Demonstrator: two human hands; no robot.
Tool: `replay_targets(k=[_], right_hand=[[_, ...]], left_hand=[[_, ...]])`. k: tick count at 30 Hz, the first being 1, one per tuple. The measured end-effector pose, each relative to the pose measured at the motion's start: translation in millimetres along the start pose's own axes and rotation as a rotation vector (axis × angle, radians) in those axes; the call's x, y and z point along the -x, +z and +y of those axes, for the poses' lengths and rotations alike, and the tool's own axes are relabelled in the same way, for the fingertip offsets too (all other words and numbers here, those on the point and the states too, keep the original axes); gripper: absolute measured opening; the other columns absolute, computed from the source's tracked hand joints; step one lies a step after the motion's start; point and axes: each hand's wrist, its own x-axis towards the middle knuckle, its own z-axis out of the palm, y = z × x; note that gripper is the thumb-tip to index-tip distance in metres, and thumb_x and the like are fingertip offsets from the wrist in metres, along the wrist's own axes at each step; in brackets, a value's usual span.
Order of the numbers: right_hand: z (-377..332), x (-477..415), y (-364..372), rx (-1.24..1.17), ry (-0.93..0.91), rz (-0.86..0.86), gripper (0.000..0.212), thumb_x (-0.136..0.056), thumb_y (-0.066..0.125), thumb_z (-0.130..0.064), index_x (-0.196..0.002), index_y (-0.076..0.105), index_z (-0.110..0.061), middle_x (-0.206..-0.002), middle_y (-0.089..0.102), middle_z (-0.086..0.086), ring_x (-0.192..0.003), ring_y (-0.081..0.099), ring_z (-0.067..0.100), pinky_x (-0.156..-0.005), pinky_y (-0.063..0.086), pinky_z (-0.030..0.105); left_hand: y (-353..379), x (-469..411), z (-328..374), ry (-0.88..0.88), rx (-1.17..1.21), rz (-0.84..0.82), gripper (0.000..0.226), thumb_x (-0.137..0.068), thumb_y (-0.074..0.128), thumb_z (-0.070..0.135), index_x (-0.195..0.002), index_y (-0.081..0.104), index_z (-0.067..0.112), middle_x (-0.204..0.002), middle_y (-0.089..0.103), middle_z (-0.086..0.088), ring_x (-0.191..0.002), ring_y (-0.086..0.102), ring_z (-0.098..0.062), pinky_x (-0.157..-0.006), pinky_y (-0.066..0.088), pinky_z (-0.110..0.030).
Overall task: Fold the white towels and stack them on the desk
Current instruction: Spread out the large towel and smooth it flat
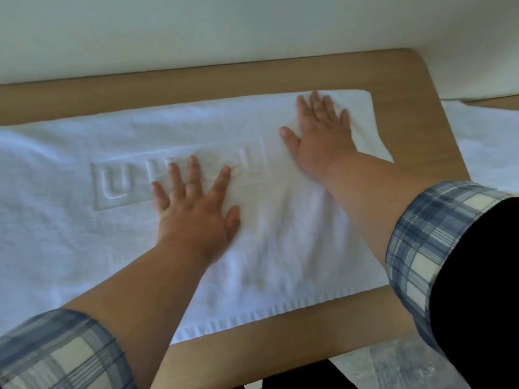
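White terry-cloth towel with an embossed logo panel lies spread on the light wooden desk, long axis running left to right, plush pile up, ribbed hem toward the desk's near edge. My left hand and right hand press it flat-fingered, well apart, gripping nothing; the right sits nearer the desk's far right corner, handiest, I judge, for the fold

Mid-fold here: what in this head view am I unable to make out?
Head view only:
- Embossed lettering: its middle letters are covered by the left hand.
- White towel: its left end is cut off by the frame edge, so its full length is unknown.
- White cloth beyond the desk: cut off by the right edge; it may or may not be a towel.
- Pale item at the bottom: blurred and partly behind the right sleeve.
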Motion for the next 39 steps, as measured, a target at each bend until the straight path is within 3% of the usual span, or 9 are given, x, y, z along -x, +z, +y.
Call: replay_targets(k=[5, 8, 12, 14, 20, 26, 31, 35, 39], right_hand=[[11.0, -4.3, 3.1, 0.005, -0.02, -0.018, 0.078, -0.097, 0.007, -0.066, -0.16, -0.008, -0.023, -0.168, -0.014, 0.003, -0.154, -0.014, 0.024, -0.122, -0.008, 0.053], [15.3, -3.1, -1.5, -0.133, -0.07, -0.023, 0.068, -0.103, 0.016, -0.054, -0.161, 0.002, -0.02, -0.169, -0.008, 0.005, -0.154, -0.01, 0.023, -0.122, -0.009, 0.05], [29.5, 11.1, -5.3, -0.268, -0.195, 0.043, 0.057, -0.105, 0.029, -0.038, -0.159, 0.023, -0.02, -0.168, 0.01, 0.006, -0.155, 0.001, 0.023, -0.122, -0.004, 0.05], [47.9, 13.1, -2.2, -0.163, -0.185, 0.023, 0.062, -0.104, 0.029, -0.045, -0.16, 0.017, -0.021, -0.169, 0.004, 0.007, -0.155, -0.003, 0.024, -0.122, -0.005, 0.051], [94.7, -19.5, -12.3, -0.118, -0.045, -0.056, 0.077, -0.099, 0.022, -0.064, -0.16, -0.004, -0.025, -0.168, -0.01, 0.006, -0.154, -0.009, 0.026, -0.123, 0.0, 0.053], [80.4, 20.3, -9.8, -0.157, -0.132, 0.015, 0.064, -0.104, 0.027, -0.039, -0.161, 0.004, -0.017, -0.168, -0.009, 0.008, -0.154, -0.012, 0.026, -0.121, -0.006, 0.056], [84.8, 75.0, 22.1, -0.146, -0.233, -0.043, 0.061, -0.105, 0.018, -0.04, -0.161, 0.001, -0.023, -0.169, -0.01, 0.001, -0.154, -0.014, 0.019, -0.123, -0.01, 0.048], [88.5, 61.8, 14.4, -0.104, -0.248, -0.059, 0.066, -0.103, 0.019, -0.047, -0.16, -0.004, -0.025, -0.168, -0.013, 0.0, -0.153, -0.016, 0.019, -0.122, -0.011, 0.049], [89.5, 58.3, 1.3, -0.135, -0.278, -0.146, 0.066, -0.105, 0.026, -0.045, -0.161, -0.001, -0.023, -0.168, -0.011, 0.004, -0.154, -0.014, 0.022, -0.122, -0.01, 0.051]], left_hand=[[-10.2, 0.9, 6.5, -0.053, -0.08, -0.079, 0.074, -0.09, 0.015, 0.066, -0.152, -0.018, 0.042, -0.164, -0.021, -0.012, -0.148, -0.021, -0.042, -0.118, -0.004, -0.065], [-15.9, 1.0, 35.8, -0.152, 0.024, -0.075, 0.071, -0.095, 0.028, 0.042, -0.155, -0.01, 0.036, -0.164, -0.021, -0.008, -0.15, -0.02, -0.034, -0.119, -0.008, -0.059], [-14.4, -2.1, 111.6, 0.133, 0.153, 0.017, 0.07, -0.097, 0.03, 0.017, -0.158, -0.002, 0.03, -0.166, -0.014, -0.002, -0.149, -0.021, -0.017, -0.12, -0.014, -0.04], [-6.1, -3.4, 136.3, 0.245, 0.107, -0.033, 0.062, -0.103, 0.023, 0.029, -0.158, -0.004, 0.031, -0.167, -0.013, -0.001, -0.147, -0.024, -0.016, -0.118, -0.017, -0.041], [5.7, -2.7, 133.7, 0.249, -0.061, -0.083, 0.063, -0.097, 0.005, 0.055, -0.155, -0.015, 0.038, -0.164, -0.023, 0.001, -0.148, -0.027, -0.024, -0.119, -0.016, -0.052], [-9.2, -5.7, 164.3, 0.158, -0.112, -0.197, 0.067, -0.104, 0.024, 0.039, -0.15, -0.024, 0.041, -0.162, -0.027, -0.009, -0.148, -0.025, -0.036, -0.119, -0.006, -0.061], [0.4, 13.1, 169.0, 0.424, -0.113, -0.092, 0.066, -0.103, 0.02, 0.03, -0.153, -0.023, 0.024, -0.16, -0.031, -0.002, -0.149, -0.022, -0.026, -0.12, -0.012, -0.043], [4.6, 32.0, 158.6, 0.505, -0.221, -0.174, 0.064, -0.096, 0.004, 0.057, -0.148, -0.029, 0.04, -0.158, -0.033, 0.0, -0.147, -0.028, -0.03, -0.12, -0.009, -0.057], [0.9, 50.6, 161.7, 0.473, -0.282, -0.27, 0.063, -0.094, 0.01, 0.064, -0.143, -0.028, 0.051, -0.159, -0.034, -0.001, -0.147, -0.028, -0.036, -0.114, 0.001, -0.071]])
